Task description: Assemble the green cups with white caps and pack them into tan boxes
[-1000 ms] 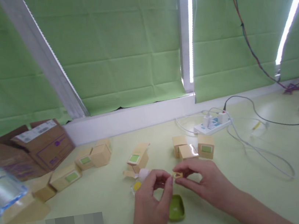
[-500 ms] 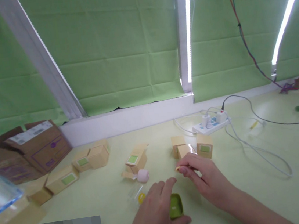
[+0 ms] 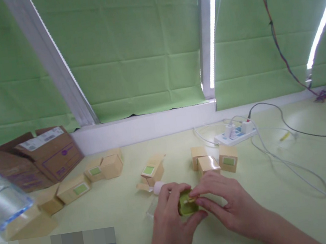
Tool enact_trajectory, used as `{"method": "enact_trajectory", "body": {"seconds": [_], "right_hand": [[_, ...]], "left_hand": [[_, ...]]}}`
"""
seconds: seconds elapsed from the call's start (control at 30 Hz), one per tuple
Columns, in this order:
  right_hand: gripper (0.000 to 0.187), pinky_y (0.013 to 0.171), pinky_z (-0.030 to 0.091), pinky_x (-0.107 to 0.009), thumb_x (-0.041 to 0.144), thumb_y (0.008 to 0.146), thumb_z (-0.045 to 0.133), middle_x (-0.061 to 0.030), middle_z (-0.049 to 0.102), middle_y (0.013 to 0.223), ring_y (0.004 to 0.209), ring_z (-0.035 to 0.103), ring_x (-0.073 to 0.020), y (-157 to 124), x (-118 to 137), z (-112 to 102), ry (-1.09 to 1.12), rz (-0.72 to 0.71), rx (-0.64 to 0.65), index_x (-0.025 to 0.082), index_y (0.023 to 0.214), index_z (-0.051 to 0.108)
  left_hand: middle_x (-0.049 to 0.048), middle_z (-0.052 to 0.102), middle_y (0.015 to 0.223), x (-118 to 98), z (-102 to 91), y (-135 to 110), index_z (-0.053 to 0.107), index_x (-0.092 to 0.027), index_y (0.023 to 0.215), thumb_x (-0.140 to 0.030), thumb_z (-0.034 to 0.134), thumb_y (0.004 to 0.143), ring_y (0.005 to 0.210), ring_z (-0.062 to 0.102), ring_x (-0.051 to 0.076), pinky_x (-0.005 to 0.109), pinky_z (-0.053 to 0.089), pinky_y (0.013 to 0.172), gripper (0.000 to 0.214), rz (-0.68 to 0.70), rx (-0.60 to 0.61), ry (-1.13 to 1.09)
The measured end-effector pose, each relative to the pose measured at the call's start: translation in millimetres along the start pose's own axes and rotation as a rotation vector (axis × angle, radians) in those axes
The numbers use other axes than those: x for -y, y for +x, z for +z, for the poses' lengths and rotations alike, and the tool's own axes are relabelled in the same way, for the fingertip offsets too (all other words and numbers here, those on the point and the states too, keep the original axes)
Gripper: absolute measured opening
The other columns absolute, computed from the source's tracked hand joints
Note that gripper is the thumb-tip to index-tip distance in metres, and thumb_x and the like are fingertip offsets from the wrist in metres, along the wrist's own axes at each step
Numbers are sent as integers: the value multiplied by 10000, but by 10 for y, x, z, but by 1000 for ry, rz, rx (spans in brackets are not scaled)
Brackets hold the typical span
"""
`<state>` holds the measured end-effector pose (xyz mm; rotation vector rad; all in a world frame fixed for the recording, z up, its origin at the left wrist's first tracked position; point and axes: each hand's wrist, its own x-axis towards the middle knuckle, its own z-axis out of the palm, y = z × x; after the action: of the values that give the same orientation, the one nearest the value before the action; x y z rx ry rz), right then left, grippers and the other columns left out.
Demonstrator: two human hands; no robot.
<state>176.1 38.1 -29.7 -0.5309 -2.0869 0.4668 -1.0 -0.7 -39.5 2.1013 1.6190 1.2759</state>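
Observation:
My left hand (image 3: 173, 209) is wrapped round a small olive-green container (image 3: 184, 207), its open side facing up. Between the thumb and fingertips of my right hand (image 3: 222, 196) is a small, thin yellowish piece (image 3: 191, 200), held at the container's opening; its kind is too small to make out. Just beyond my left hand lies a pale pink rounded item (image 3: 158, 187), partly hidden by the fingers. It sits by an opened tan box (image 3: 152, 172) with a green label. A clear plastic wrapper (image 3: 151, 210) shows beside my left hand.
Three small tan boxes (image 3: 208, 165) stand beyond my right hand. Behind them is a white power strip (image 3: 234, 135) with trailing cables. More tan boxes (image 3: 74, 190), a large brown carton (image 3: 35, 160) and a clear blue-tinted container (image 3: 2, 197) are at left.
My left hand has closed round the green container and raised it a little. My right hand has brought the yellowish piece down to its opening. The view has shifted slightly left.

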Motion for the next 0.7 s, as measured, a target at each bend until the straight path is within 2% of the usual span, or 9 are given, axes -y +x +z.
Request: {"method": "enact_trajectory", "body": {"seconds": [0.2, 0.37, 0.5, 0.63, 0.7], "right_hand": [[114, 771, 522, -343, 182, 947, 625, -38, 754, 872, 871, 637, -214, 31, -9, -15, -68, -51, 16, 232, 1019, 699], [88, 768, 502, -359, 151, 911, 660, -34, 746, 849, 842, 622, -209, 58, -40, -51, -119, -43, 64, 220, 939, 706], [74, 780, 495, -361, 166, 923, 656, -30, 744, 829, 829, 608, -204, 46, -95, -63, -132, -38, 103, 220, 914, 707], [70, 779, 489, -354, 181, 924, 661, -28, 735, 814, 831, 595, -208, 43, -96, -67, -141, -25, 112, 211, 869, 691], [92, 777, 488, -351, 185, 924, 661, -28, 724, 796, 831, 591, -208, 47, -85, -73, -160, -10, 130, 205, 836, 678]], "left_hand": [[6, 699, 916, 23, 12, -17, 631, -237, 1034, -129, 861, 666, 835, 677, 217, 327, 563, 763, 448, -26, -11, -20], [6, 715, 962, 7, 9, -4, 634, -240, 1045, -7, 794, 672, 833, 681, 181, 279, 562, 744, 468, 59, 0, -33], [25, 730, 1020, 24, 18, -7, 635, -231, 1100, -17, 770, 704, 852, 696, 173, 252, 566, 712, 470, 111, 16, -57], [34, 760, 1018, 31, 14, -21, 641, -201, 1165, -13, 813, 660, 795, 711, 170, 270, 585, 736, 566, 37, 55, -57], [41, 771, 1039, 19, 0, -20, 653, -197, 1170, -3, 820, 646, 832, 723, 183, 286, 589, 771, 583, 1, 93, -58]]}}
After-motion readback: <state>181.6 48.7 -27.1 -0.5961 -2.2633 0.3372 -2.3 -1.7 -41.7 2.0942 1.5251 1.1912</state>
